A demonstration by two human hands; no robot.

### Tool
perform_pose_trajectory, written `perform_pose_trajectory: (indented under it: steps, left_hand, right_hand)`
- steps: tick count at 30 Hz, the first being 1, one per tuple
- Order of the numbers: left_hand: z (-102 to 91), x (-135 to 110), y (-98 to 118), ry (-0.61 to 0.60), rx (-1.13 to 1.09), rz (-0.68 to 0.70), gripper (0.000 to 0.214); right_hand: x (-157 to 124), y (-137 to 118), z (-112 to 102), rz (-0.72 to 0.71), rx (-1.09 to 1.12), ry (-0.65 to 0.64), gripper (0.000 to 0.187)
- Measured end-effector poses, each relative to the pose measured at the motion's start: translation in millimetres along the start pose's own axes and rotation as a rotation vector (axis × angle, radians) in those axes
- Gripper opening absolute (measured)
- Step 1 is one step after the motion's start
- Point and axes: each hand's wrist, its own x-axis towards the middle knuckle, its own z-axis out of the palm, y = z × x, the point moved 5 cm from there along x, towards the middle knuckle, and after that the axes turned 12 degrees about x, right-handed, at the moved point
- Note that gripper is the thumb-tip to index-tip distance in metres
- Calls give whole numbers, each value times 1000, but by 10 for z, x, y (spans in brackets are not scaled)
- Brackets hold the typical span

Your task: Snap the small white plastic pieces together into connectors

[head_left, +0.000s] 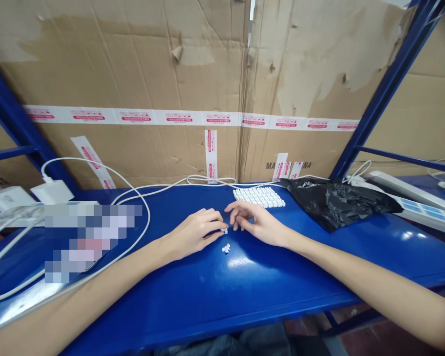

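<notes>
Pinches a small white block (224,231) between thumb and fingers of the left hand (196,230), with the gap drawn narrow around it, low over the blue bench (193,306) and between the two hands. Bends the fingers of the right hand (261,223) loosely just beside it, thumb and forefinger parted, with nothing visibly held. Shows a pale, dark-flecked side of the block toward the near edge, but gives no sure facing or long axis, being tiny and partly covered by fingertips. Just nearer the body, comes to a little clump of loose white pieces (226,248), jumbled, without any common direction. Past the right hand, reaches a set of white pieces in rows (259,197), packed close, with its long axis running left to right. Looks partway along, judging by the layout: probably counts the neat rows as done, and leaves the pinched block and the loose clump outside them. Farther right, meets a crumpled black plastic bag (341,207), with pale bits at its mouth, too small to identify. Off to the left, finds white cables and a white charger (52,193) near a blurred-out patch. At the back, ends at tall cardboard (133,59) crossed by printed tape (133,118).
</notes>
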Motion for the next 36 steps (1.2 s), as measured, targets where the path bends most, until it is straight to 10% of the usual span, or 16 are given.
perform_pose_trajectory:
  steps: [12, 21, 36]
  left_hand:
    - [-22, 37, -48, -22, -167, -137, 10]
    - [-41, 41, -71, -12, -327, -153, 6]
    - [-50, 9, 48, 5, -139, -12, 15]
  right_hand:
    - [8, 11, -170, -76, -348, 133, 36]
    - [-12, -111, 36, -69, -343, -73, 8]
    - [-75, -250, 158, -149, -305, -278, 19]
